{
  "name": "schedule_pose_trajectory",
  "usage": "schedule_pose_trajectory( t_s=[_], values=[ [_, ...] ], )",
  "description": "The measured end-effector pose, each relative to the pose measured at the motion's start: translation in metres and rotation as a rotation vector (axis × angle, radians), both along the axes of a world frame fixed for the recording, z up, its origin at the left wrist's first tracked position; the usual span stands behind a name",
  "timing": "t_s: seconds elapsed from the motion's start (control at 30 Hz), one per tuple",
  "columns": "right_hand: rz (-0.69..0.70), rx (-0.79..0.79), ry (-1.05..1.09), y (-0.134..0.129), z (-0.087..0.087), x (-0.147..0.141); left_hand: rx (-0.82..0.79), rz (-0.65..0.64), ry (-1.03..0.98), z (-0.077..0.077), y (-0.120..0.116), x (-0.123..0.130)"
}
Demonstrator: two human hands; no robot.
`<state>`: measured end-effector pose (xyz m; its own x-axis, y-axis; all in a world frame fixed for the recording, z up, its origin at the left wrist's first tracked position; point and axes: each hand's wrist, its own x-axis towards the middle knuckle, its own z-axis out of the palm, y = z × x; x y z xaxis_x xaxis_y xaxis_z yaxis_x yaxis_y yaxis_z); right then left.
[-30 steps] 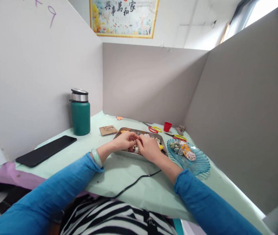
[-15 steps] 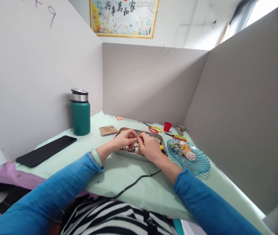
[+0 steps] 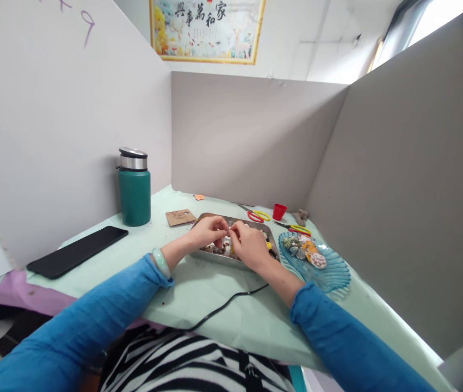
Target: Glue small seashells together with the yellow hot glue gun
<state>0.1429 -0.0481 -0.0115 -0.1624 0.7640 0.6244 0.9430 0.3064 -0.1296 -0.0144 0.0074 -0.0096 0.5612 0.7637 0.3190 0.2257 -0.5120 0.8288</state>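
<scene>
Both hands meet over a shallow metal tray (image 3: pixel 231 262) that holds many small mixed pieces, white, dark and yellow. My left hand (image 3: pixel 210 231), with a pale green bangle (image 3: pixel 160 262) on its wrist, is closed in a pinch at the tray's middle. Fingertip to fingertip with it, my right hand (image 3: pixel 249 244) also pinches. Whatever sits between the fingers is too small to make out. Right of the tray, a blue shell-shaped glass dish (image 3: pixel 333 272) carries orange, patterned and grey-green pieces.
A green bottle (image 3: pixel 134 197) stands at the left, behind a black phone (image 3: pixel 78 251). Beyond the tray lie a brown card (image 3: pixel 180 217), red-and-yellow scissors (image 3: pixel 259 216), a second pair of scissors (image 3: pixel 298 229) and a red cup (image 3: pixel 279 211). A black cable (image 3: pixel 227 302) crosses the front. Grey panels (image 3: pixel 251 136) enclose the table.
</scene>
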Motion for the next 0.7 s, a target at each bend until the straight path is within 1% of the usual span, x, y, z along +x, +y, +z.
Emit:
schedule_pose_trajectory(
  t_s=[0.17, 0.43, 0.6, 0.7],
  values=[
    [0.015, 0.011, 0.003, 0.0011, -0.0008, 0.0005, -0.008, 0.017, 0.010, 0.0001, -0.0001, 0.0000],
    [-0.014, -0.008, -0.044, -0.0016, 0.0015, -0.0014, 0.012, 0.043, 0.073, -0.0018, 0.0005, 0.0000],
    [-0.015, -0.041, -0.068, -0.0004, 0.0007, -0.0010, 0.059, 0.079, 0.128, -0.0015, -0.0007, -0.0005],
    [-0.007, -0.032, -0.068, 0.0002, 0.0001, -0.0001, 0.081, 0.085, 0.144, 0.0001, -0.0025, -0.0007]
  ],
)
